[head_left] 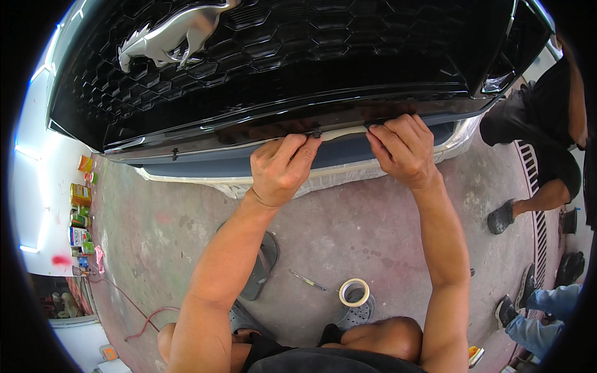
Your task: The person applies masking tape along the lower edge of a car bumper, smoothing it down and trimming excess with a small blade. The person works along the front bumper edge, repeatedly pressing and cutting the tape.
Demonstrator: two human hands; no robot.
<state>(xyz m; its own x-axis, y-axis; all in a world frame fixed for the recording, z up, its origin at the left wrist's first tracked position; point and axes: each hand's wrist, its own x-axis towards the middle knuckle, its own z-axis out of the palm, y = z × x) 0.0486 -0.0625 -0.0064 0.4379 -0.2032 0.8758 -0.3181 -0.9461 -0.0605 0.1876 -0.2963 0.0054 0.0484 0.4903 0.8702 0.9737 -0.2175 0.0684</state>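
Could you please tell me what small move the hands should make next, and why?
I would probably smooth the pale strip with the right hand, because it runs between that hand and the left hand below the black grille, and its lower border looks wavy.

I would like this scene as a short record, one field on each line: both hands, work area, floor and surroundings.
left hand: fingertips at the left end of a pale strip, beside a small black clip; exact grip unclear
right hand: fingertips at the strip's right end; exact grip unclear
work area: lower edge of a black car front
floor: tape roll by a grey clog; thin pen-like tool to its left
surroundings: cans along the left side; a person in black and another in blue jeans at right, partly visible
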